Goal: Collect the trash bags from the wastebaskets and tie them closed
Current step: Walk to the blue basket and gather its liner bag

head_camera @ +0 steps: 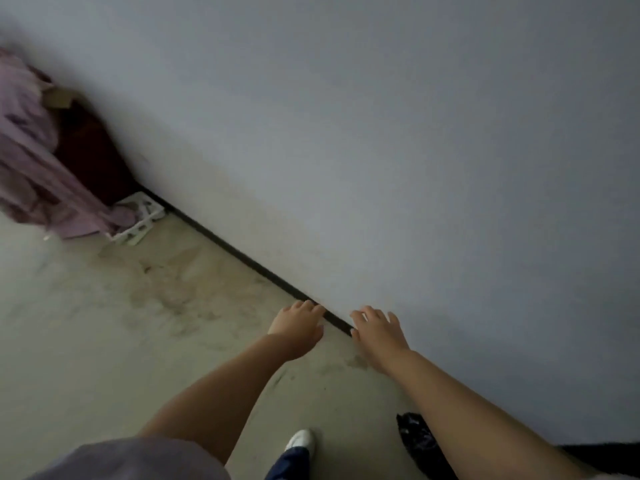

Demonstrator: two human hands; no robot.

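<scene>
Both my arms reach forward over the floor toward the wall. My left hand hangs with relaxed fingers and holds nothing. My right hand is beside it with fingers spread, also holding nothing. A glossy black trash bag lies on the floor by the wall at the lower right, partly hidden under my right forearm. No wastebasket is in view.
A grey wall with a dark baseboard runs diagonally across the view. At the far left, purple cloth drapes over a dark red object, with a white plastic crate at its foot. The floor is stained. My white shoe shows below.
</scene>
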